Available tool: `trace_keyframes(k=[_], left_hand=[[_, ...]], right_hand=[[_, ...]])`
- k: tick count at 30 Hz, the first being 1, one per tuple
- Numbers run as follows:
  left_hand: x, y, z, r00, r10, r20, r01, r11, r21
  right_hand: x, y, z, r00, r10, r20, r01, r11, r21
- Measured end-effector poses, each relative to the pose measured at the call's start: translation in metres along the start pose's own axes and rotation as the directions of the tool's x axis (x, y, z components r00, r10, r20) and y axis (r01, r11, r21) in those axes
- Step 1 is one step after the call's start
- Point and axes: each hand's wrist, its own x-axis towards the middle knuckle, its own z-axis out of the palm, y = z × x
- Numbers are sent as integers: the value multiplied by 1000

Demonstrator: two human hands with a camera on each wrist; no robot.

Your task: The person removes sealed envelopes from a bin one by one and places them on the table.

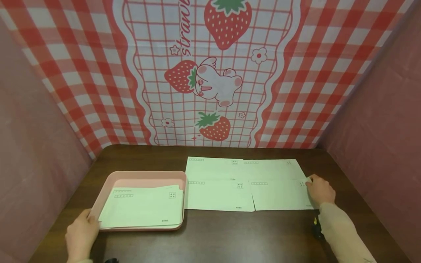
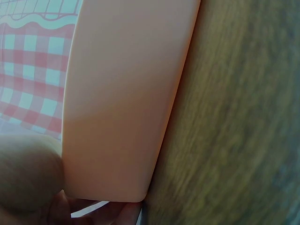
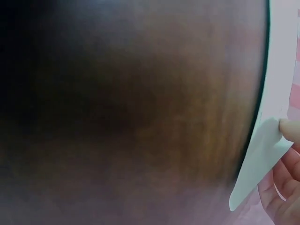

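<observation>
At the left in the head view, a shallow pink tray (image 1: 110, 182) holds a small stack of white envelopes (image 1: 141, 210). My left hand (image 1: 82, 233) grips the tray's near left corner; the left wrist view shows the thumb against the tray's outer wall (image 2: 126, 98) and fingers around its end. Several more envelopes lie in two rows right of the tray. Of these, the front right envelope (image 1: 279, 197) has its right edge pinched by my right hand (image 1: 322, 191). In the right wrist view the thumb rests on the envelope (image 3: 265, 145), with fingers curled beneath.
The envelopes, including the back left one (image 1: 213, 168) and front left one (image 1: 218, 197), lie edge to edge or slightly overlapping. Beneath everything is a dark wooden table (image 1: 210, 237). A red-checked strawberry cloth (image 1: 286, 91) hangs behind, and pinkish cloth (image 1: 375, 128) encloses the sides.
</observation>
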Motion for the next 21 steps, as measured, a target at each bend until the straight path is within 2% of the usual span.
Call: trace_keyframes(k=[15,21], left_hand=[[0,3,-2,1000,2,-2,-2,1000,-2],[2,4,-2,1000,8,-9,-8,1000,1]], right_hand=[[1,-4,5,998,4,-63,-6,1000,-31],[2,-11,0,1000,4,-26,-5,999,-43]])
